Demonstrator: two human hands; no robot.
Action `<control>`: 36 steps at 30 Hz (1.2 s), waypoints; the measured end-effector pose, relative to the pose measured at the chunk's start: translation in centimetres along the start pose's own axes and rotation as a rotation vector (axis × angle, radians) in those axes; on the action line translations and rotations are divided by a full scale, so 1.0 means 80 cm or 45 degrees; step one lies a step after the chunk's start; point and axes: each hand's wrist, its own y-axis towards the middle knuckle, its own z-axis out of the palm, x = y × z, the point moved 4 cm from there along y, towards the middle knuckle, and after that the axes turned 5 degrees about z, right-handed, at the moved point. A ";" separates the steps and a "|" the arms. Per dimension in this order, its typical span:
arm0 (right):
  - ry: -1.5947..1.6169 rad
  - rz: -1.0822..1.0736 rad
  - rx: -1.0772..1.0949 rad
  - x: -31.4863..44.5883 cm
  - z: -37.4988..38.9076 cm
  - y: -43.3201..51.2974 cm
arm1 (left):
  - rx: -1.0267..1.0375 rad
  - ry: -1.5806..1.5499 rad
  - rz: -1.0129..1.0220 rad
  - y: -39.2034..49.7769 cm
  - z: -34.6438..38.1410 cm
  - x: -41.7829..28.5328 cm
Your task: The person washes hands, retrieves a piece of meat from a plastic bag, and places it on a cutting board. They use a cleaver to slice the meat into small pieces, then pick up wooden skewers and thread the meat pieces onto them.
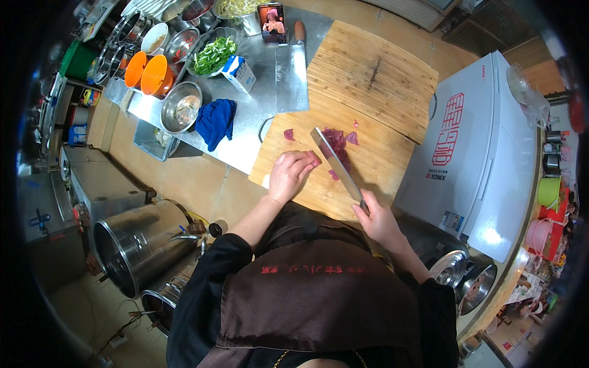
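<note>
My right hand (376, 216) grips the handle of a cleaver (338, 163), its blade slanting away from me over a wooden cutting board (294, 124). Under the fingers of my left hand (290, 172) a small piece of red meat (314, 159) is pressed against the board, a little left of the blade. Thin dark red meat slices (336, 140) lie heaped just beyond and to the right of the blade, partly hidden by it. A single slice (289, 134) rests apart on the left.
A second wooden board (368, 69) adjoins at the far side. Another cleaver (291, 78) lies on the steel table (257, 106), near a phone (272, 23), a milk carton (239, 74), a blue cloth (216, 123), a bowl of chopped greens (214, 55) and a steel bowl (181, 107). A white chest freezer (460, 147) stands right.
</note>
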 end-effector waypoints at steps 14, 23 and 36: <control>-0.069 0.252 0.180 -0.040 -0.025 -0.035 | -0.113 0.038 0.030 0.000 0.009 -0.005; -0.445 -0.220 0.053 -0.004 -0.003 -0.013 | -0.086 -0.012 -0.043 0.000 0.011 -0.002; -0.474 -0.111 0.230 0.019 0.016 0.028 | -0.115 -0.040 -0.027 0.003 0.013 -0.002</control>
